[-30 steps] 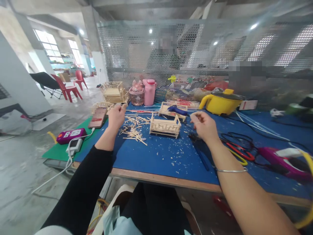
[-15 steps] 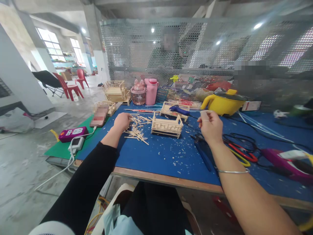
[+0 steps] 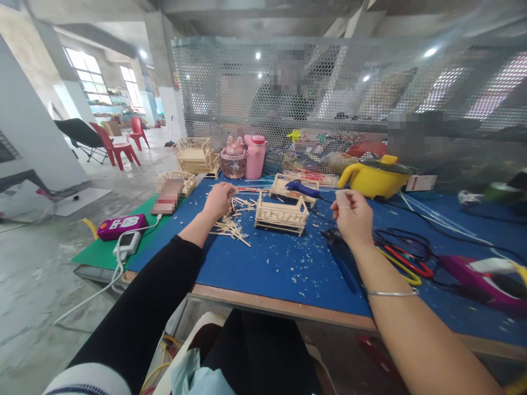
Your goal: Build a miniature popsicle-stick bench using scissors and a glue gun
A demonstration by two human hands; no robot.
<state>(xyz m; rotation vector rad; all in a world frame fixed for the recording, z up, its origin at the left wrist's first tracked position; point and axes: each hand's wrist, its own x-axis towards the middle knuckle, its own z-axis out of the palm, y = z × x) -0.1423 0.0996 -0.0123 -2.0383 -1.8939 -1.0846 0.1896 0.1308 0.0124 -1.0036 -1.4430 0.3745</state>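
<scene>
My left hand (image 3: 220,198) hovers with fingers curled shut at the far edge of a pile of thin wooden sticks (image 3: 229,225) on the blue table mat (image 3: 272,266). Whether it holds a stick is hidden. My right hand (image 3: 351,215) is raised above the mat and pinches a thin pale stick (image 3: 341,192) between thumb and fingers. Between the hands stands a small wooden stick-built frame (image 3: 281,215). Dark blue pliers (image 3: 340,258) lie just below my right hand.
A second wooden frame (image 3: 284,184) holds a blue glue gun (image 3: 302,188). Behind are a yellow pot (image 3: 376,178), pink bottle (image 3: 254,156) and wooden models (image 3: 193,155). A phone (image 3: 168,196) and purple power strip (image 3: 121,226) lie left; scissors (image 3: 405,259) right. A person (image 3: 288,101) sits behind the mesh.
My left hand came down from a raised position to the stick pile and moved slightly right. My right hand stayed lifted, still pinching the thin stick.
</scene>
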